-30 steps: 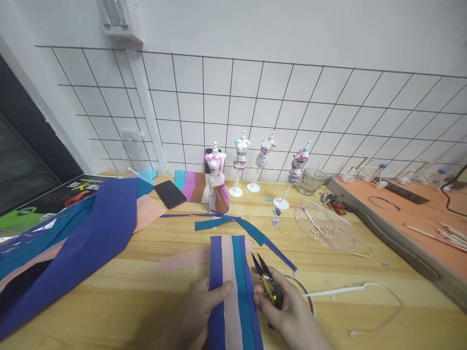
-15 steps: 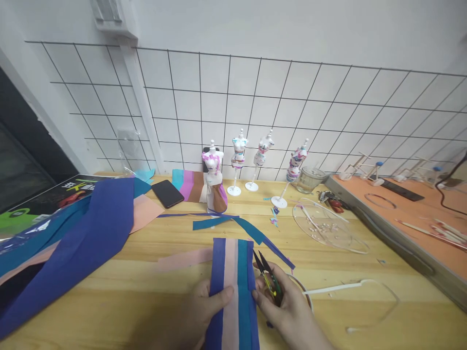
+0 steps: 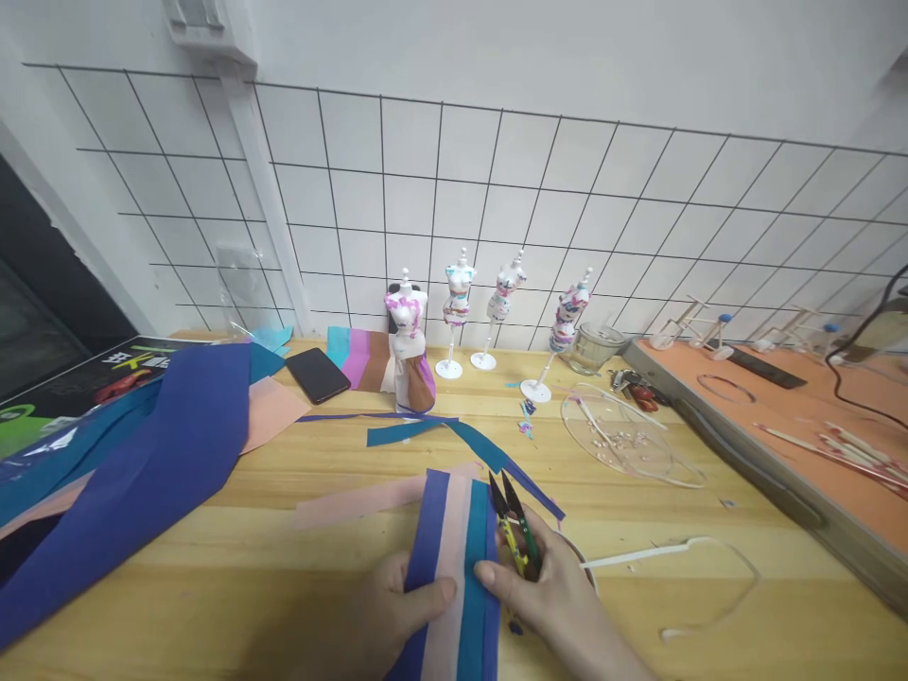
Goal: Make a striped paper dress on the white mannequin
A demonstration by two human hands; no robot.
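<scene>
A striped fabric panel (image 3: pixel 454 558) in blue, pink and teal is held up between my hands. My left hand (image 3: pixel 408 605) grips its left edge, thumb lying on the pink stripe. With its thumb on the teal stripe, my right hand (image 3: pixel 543 586) pinches the right side. Thread snips (image 3: pixel 517 530) with yellow and green handles also sit in that right hand, their dark blades pointing up and apart. Just beyond lie a pink strip (image 3: pixel 355 501) and a teal strip (image 3: pixel 411 431). The fingers behind the panel are hidden.
Several small mannequins stand at the back, one with a brown and purple skirt (image 3: pixel 415 383). A phone (image 3: pixel 318 375) and blue fabric (image 3: pixel 199 426) are on the left. To the right are a clear round tray (image 3: pixel 602 445), a glass jar (image 3: pixel 594 348) and an orange-topped board (image 3: pixel 780 397).
My right thumb has moved left from the panel's edge onto the teal stripe. The panel's top has tilted slightly right, and the snips are more upright. The whole view has shifted a little.
</scene>
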